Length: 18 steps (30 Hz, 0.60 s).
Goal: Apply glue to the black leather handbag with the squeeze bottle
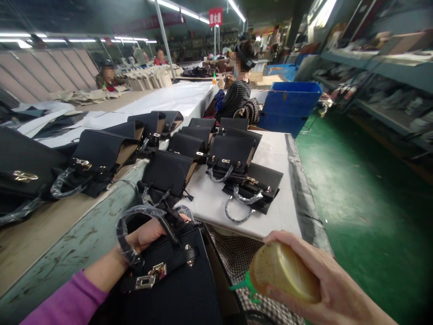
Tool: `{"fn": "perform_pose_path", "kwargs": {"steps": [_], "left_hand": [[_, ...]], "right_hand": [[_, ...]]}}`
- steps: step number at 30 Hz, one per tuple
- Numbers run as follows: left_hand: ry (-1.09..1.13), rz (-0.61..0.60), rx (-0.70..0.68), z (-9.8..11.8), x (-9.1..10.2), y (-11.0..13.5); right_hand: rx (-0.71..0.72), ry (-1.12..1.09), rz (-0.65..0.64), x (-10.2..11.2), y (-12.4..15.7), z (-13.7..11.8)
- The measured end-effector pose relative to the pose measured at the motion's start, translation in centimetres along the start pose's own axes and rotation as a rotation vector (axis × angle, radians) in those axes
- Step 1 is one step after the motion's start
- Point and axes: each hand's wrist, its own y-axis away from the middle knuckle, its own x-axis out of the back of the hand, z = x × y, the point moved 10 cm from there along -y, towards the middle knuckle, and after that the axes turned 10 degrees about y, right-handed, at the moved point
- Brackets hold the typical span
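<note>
My left hand [149, 234] grips the top of a black handbag [176, 289] at the bottom centre, my wrist through its plastic-wrapped handle [126, 234]. The bag has a gold clasp [150, 276] on its front. My right hand [324, 284] at the lower right is closed round a yellowish plastic bottle [284, 273] with a green part at its neck, held on its side. Beneath both hands lies a checked cloth [237, 257].
Several more black handbags [233, 158] with wrapped handles lie on a white-topped table [280, 212] ahead and along the long bench [43, 230] at left. A person in a striped top [237, 95] sits beyond. Blue bins [291, 106] and a green floor [365, 203] lie to the right.
</note>
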Motion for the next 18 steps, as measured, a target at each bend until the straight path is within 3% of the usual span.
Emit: {"fn": "perform_pose_path", "kwargs": {"steps": [7,18], "left_hand": [[0.008,0.004,0.055,-0.2,-0.9,0.1],[-0.059,-0.03,0.026,0.0,-0.8,0.1]], "right_hand": [[-0.025,0.0,-0.135,-0.8,0.6,0.2],[-0.133,-0.093,-0.276,-1.3,0.1,0.1]]}}
